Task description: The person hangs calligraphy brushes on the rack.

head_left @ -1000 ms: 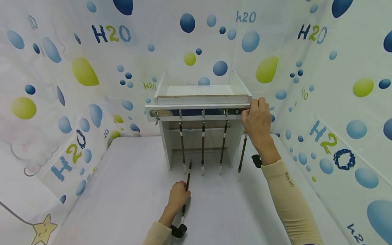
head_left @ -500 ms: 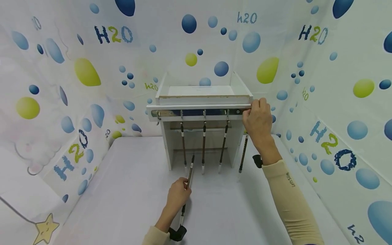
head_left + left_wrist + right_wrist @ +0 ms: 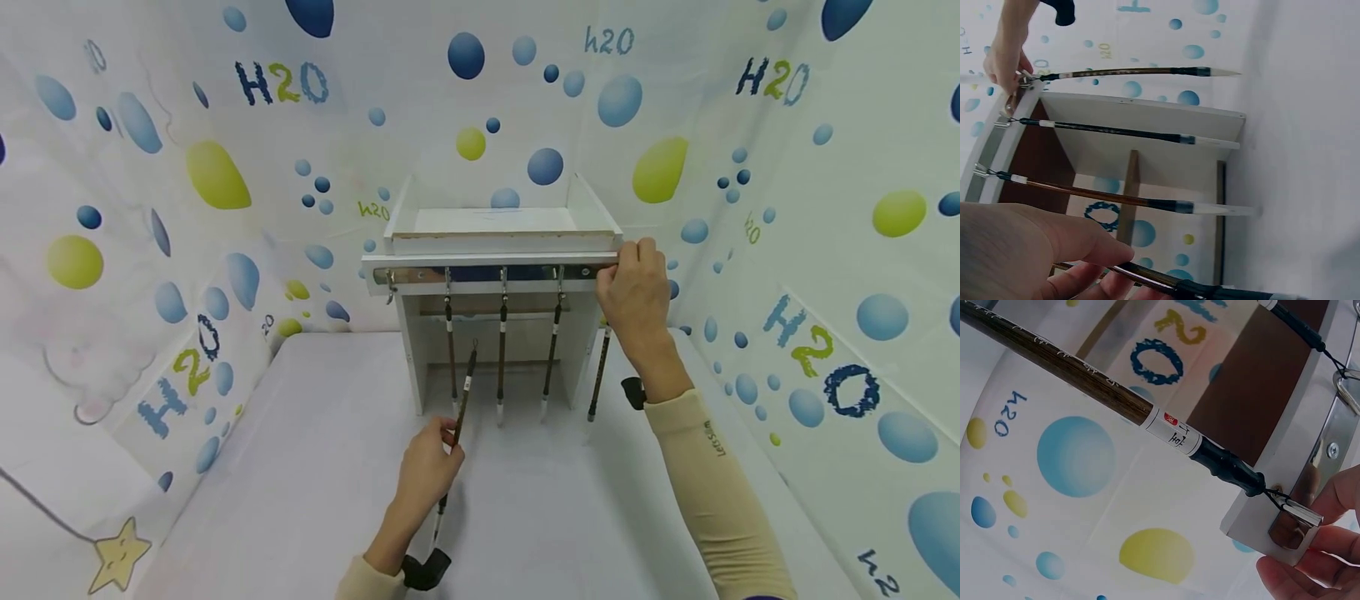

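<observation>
My left hand (image 3: pixel 429 467) pinches a calligraphy brush (image 3: pixel 467 387) by its dark handle. The brush slants up toward the rack, its loop end uppermost and its pale tip low, as the head view shows. Thumb and fingers meet round the handle in the left wrist view. My right hand (image 3: pixel 637 292) grips the right end of the white hook rail (image 3: pixel 487 291), fingers close to the last metal hook (image 3: pixel 1302 512). From that hook hangs a brush (image 3: pixel 1085 375) with a white label. Three more brushes (image 3: pixel 502 350) hang from the middle hooks; the leftmost hook (image 3: pixel 391 287) bears none.
The white rack (image 3: pixel 414 358) stands at the back of the white tabletop (image 3: pixel 300 467), with an open tray (image 3: pixel 506 247) on top. Patterned sheets (image 3: pixel 315 150) hang behind and at both sides. A dark wrist camera (image 3: pixel 426 570) is strapped to my left wrist.
The brush in my left hand has risen toward the rack, its loop end now in front of the opening. My left hand has moved slightly upward. My right hand keeps its grip on the rail.
</observation>
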The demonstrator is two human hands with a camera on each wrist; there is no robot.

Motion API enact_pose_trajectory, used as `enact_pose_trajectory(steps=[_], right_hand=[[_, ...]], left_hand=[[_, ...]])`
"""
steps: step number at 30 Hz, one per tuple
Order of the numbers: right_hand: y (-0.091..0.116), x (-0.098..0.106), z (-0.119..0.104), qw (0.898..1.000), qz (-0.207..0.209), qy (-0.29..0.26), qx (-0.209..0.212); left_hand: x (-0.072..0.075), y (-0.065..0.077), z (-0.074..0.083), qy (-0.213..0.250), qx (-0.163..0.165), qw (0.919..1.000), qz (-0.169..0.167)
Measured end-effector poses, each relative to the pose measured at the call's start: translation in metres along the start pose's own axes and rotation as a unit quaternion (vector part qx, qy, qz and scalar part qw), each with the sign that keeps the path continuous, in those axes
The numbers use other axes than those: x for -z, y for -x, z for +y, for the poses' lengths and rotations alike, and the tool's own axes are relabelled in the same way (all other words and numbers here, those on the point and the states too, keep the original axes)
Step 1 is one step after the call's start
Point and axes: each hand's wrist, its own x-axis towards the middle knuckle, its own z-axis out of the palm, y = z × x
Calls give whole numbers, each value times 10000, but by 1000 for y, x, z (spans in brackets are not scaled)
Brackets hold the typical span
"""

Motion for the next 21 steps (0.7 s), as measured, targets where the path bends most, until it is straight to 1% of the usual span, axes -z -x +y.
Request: enact_pose_trajectory(steps=[3,9,14,21], right_hand=[[0,0,0,10000,-6,-2,-12],[0,1,0,10000,-9,-22,-43],[0,1,-1,10000,-12,5,-50],[0,2,-1,10000,-25,33,-37]], left_hand=[[6,0,3,26,30,10000,36],[19,1,8,9,-152,9996,233],[31,1,12,134,-211,9988,415],[50,-2,12,218,61,9978,625]])
